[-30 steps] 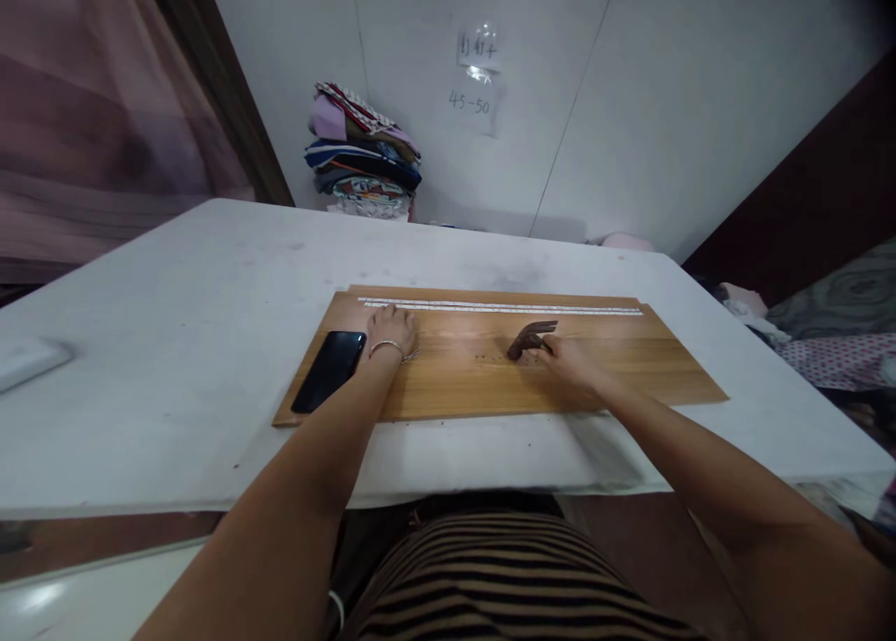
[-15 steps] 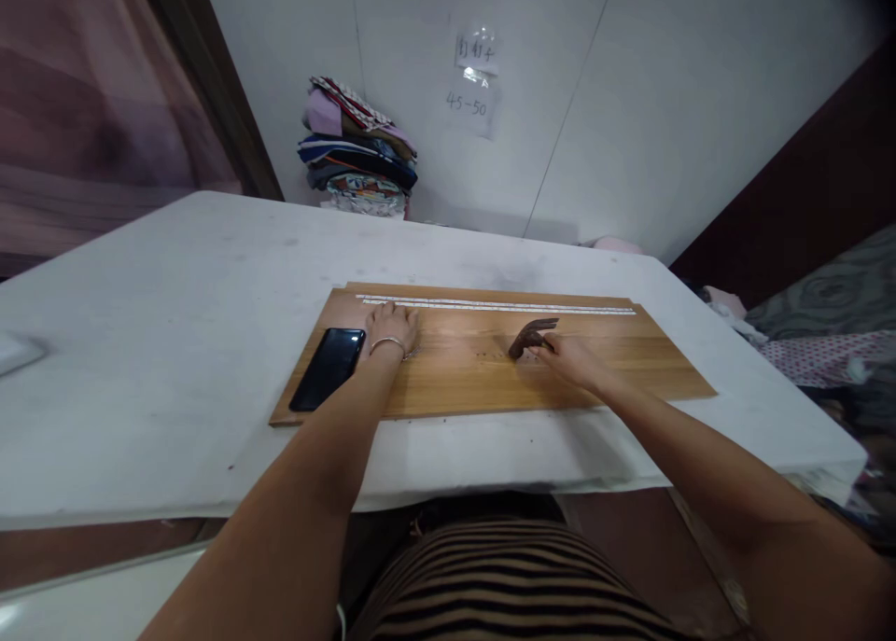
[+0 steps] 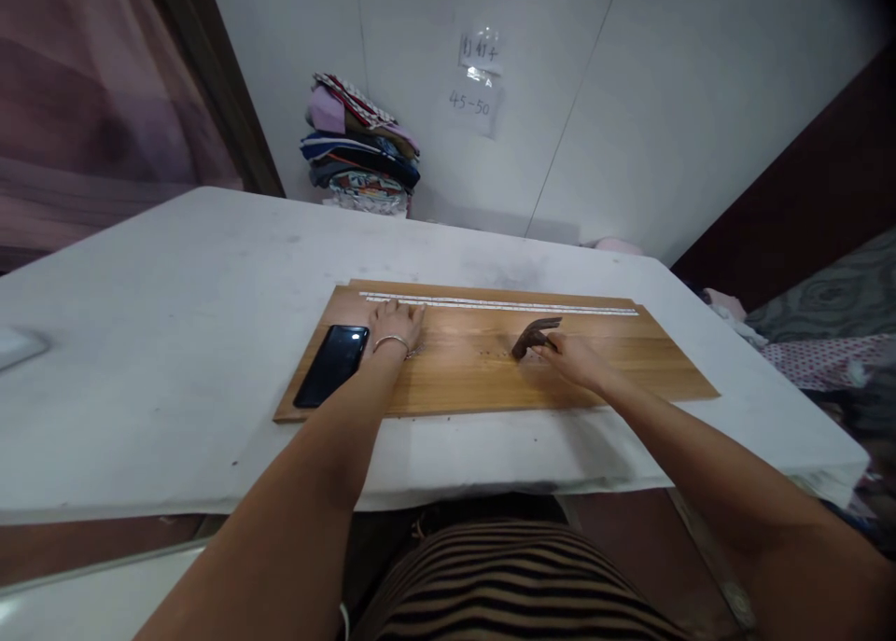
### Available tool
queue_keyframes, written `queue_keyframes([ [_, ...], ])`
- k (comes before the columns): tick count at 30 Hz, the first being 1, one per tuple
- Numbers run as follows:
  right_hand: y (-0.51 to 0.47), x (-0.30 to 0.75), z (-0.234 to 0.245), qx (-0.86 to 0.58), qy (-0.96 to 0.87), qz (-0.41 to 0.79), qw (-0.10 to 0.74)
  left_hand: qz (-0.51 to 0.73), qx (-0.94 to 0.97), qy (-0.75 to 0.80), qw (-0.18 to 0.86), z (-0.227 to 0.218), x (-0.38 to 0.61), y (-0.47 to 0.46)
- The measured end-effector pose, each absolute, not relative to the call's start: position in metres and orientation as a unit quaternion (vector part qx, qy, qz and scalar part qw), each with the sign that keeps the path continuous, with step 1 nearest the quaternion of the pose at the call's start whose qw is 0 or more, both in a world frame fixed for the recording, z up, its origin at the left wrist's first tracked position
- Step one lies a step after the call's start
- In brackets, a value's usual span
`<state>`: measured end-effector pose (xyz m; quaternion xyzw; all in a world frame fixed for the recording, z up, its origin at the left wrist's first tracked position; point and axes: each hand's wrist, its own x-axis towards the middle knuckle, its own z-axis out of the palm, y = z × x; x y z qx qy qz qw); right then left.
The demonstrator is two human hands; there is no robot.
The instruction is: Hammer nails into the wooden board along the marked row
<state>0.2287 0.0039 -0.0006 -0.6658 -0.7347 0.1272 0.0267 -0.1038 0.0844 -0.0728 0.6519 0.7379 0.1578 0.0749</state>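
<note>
My right hand (image 3: pixel 575 359) is wrapped around the handle of a claw hammer (image 3: pixel 536 337). Its dark head is over the middle of the wooden board (image 3: pixel 455 380), with the claw towards the far side; whether it touches the wood I cannot tell. Tiny dark bits, perhaps nails, are scattered just left of the head. On the board's left part rests my left hand (image 3: pixel 394 324), fingers apart and reaching to the white measuring strip (image 3: pixel 504 306) along the far edge. A small cluster of bits shows by its wrist, partly hidden. A black phone (image 3: pixel 331 366) lies left of that hand.
The board lies on a table with a white cover (image 3: pixel 175 342). At the back stands a stack of folded clothes (image 3: pixel 364 146) against the wall. Handwritten paper signs (image 3: pixel 476 100) hang there. A white object (image 3: pixel 20 347) is at the left edge, and dotted cloth (image 3: pixel 826 361) at the right.
My left hand's fingers have spread a little, one now pointing further right. The hammer and my right hand have stayed nearly in place. The view has shifted slightly.
</note>
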Motion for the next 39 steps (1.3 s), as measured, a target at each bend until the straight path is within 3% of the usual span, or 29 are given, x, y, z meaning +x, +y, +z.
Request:
queue_keyframes([
  [39, -0.0013, 0.2213, 0.004, -0.684, -0.718, 0.117, 0.045, 0.168, 0.645, 0.74, 0.089, -0.0658, -0.1053, 0.0815],
])
